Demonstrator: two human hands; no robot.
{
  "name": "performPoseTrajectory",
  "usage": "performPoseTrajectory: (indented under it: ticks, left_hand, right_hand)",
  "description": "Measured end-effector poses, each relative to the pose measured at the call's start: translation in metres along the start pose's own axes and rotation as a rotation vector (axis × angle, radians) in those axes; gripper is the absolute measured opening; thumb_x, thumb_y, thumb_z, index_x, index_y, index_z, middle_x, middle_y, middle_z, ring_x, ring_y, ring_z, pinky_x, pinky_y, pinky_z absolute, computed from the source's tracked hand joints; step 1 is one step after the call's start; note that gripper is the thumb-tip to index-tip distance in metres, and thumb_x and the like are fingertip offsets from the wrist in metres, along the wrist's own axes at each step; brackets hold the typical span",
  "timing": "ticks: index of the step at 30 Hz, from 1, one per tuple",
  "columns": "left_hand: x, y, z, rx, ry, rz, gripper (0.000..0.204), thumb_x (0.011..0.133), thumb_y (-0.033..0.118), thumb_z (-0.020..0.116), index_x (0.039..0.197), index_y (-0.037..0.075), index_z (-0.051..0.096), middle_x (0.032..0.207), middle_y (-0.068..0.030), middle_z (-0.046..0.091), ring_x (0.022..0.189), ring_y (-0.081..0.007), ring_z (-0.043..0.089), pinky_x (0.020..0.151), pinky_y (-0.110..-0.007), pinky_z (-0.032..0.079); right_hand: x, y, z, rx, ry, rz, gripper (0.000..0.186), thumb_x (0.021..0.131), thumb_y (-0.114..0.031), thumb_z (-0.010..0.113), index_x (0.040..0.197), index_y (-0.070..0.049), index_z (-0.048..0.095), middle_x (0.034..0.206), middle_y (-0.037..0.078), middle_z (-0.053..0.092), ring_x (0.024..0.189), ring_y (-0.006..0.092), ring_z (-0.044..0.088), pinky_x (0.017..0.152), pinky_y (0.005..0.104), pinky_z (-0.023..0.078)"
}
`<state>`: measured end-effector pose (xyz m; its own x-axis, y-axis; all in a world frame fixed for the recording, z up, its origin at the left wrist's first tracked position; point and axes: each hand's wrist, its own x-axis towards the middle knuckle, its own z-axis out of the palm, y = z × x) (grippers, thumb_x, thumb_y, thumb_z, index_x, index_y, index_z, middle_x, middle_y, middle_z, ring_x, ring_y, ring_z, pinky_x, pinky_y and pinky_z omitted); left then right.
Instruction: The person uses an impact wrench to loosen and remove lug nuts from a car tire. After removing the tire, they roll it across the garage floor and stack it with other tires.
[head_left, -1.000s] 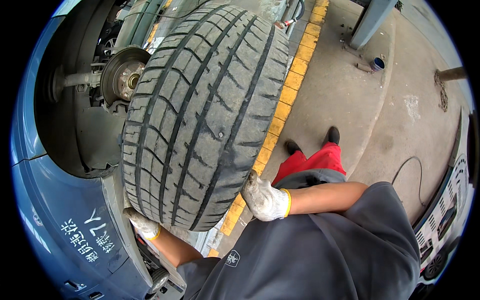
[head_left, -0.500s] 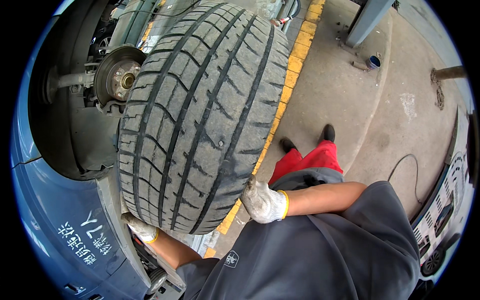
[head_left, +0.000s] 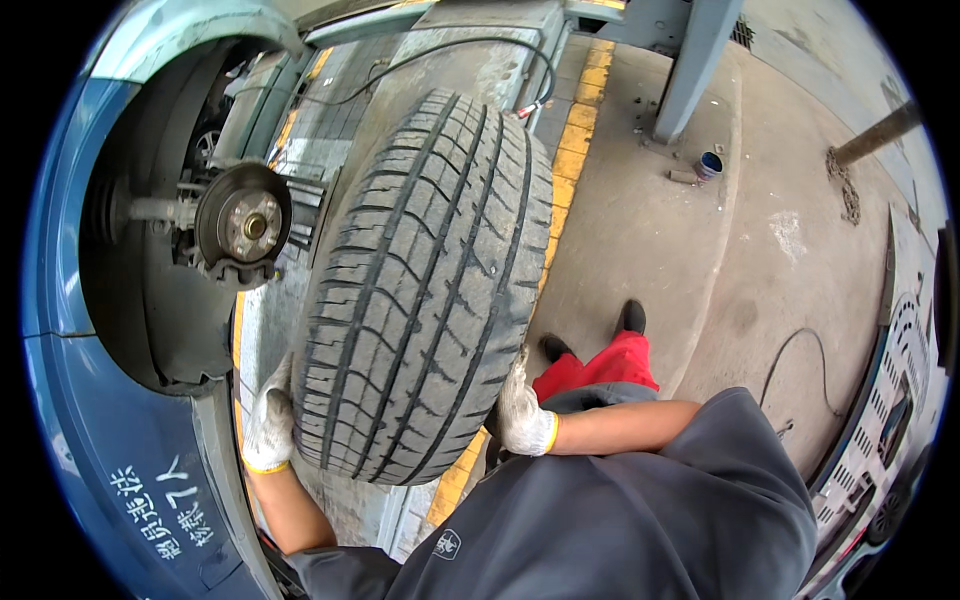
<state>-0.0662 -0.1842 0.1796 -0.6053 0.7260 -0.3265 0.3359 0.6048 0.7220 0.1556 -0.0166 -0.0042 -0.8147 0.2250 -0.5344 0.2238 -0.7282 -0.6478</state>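
A large car tire point(head_left: 415, 310) with grey, worn tread stands in front of me, held between my two hands. My left hand point(head_left: 268, 425), in a white knit glove with a yellow cuff, presses on its left side near the bottom. On the opposite side my right hand point(head_left: 523, 410), gloved alike and soiled, grips the right sidewall; its fingertips are partly hidden. Left of the tire, apart from it, the bare wheel hub with its brake disc point(head_left: 243, 222) shows in the open wheel arch of a blue car point(head_left: 80, 440). The tire's wheel center is out of sight.
Behind the tire lies a lift ramp point(head_left: 470, 45) with a black hose point(head_left: 450, 42) curving across it. A yellow stripe point(head_left: 572, 150) runs along the floor at right. Farther off are a grey-blue post point(head_left: 685, 80), a small blue can point(head_left: 709, 165) and a dark cable point(head_left: 815, 345).
The tire has moved away from my view and looks smaller, uncovering the brake disc and ramp. My left hand has shifted from beneath the tire up its left side. My right hand keeps its hold.
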Motion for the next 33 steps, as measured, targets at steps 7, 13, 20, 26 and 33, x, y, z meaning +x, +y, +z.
performPoseTrajectory:
  ticks: [7,13,20,26,33]
  left_hand:
    - [0.085,0.124,0.091,-0.351,-0.12,-0.283,0.071,0.105,0.053,0.026,0.144,-0.005,0.041,0.141,-0.0145,0.052,0.127,-0.0195,0.051,0.109,-0.031,0.038]
    - [0.114,0.152,0.168,-0.202,-0.113,-0.284,0.071,0.104,0.054,0.035,0.142,-0.006,0.044,0.138,-0.0135,0.054,0.124,-0.0194,0.052,0.107,-0.031,0.04]
    - [0.124,0.173,0.19,-0.649,-0.148,-0.382,0.07,0.101,0.057,0.037,0.145,0.002,0.042,0.138,-0.0159,0.053,0.126,-0.0257,0.051,0.109,-0.039,0.039]
    - [0.18,0.146,0.248,-0.774,-0.152,-0.504,0.061,0.101,0.049,0.039,0.143,0.006,0.047,0.138,-0.0108,0.055,0.121,-0.0251,0.056,0.105,-0.038,0.045]
    - [0.272,0.087,0.386,-1.0,-0.492,-0.581,0.059,0.104,0.049,0.032,0.142,0.007,0.049,0.137,-0.0111,0.057,0.118,-0.0249,0.059,0.102,-0.04,0.049]
  right_hand:
    - [-0.032,-0.088,-0.029,0.787,0.12,-0.044,0.075,0.097,-0.07,0.03,0.151,-0.018,0.035,0.148,0.004,0.046,0.131,0.0239,0.048,0.112,0.0409,0.036]
    - [-0.025,-0.069,-0.094,1.045,0.06,-0.086,0.064,0.097,-0.061,0.043,0.144,-0.018,0.046,0.139,0.004,0.056,0.122,0.0256,0.055,0.106,0.044,0.044]
    - [-0.051,-0.098,-0.113,1.141,0.014,-0.13,0.073,0.098,-0.065,0.036,0.149,-0.013,0.039,0.146,0.007,0.048,0.128,0.0245,0.051,0.11,0.0402,0.04]
    - [-0.052,-0.106,-0.149,1.033,0.231,-0.188,0.073,0.098,-0.065,0.036,0.144,-0.009,0.046,0.138,0.008,0.056,0.121,0.0215,0.056,0.105,0.0362,0.044]
    - [-0.004,-0.086,-0.288,0.96,0.403,-0.126,0.078,0.096,-0.07,0.034,0.142,-0.008,0.049,0.139,0.009,0.056,0.121,0.0254,0.055,0.107,0.039,0.042]
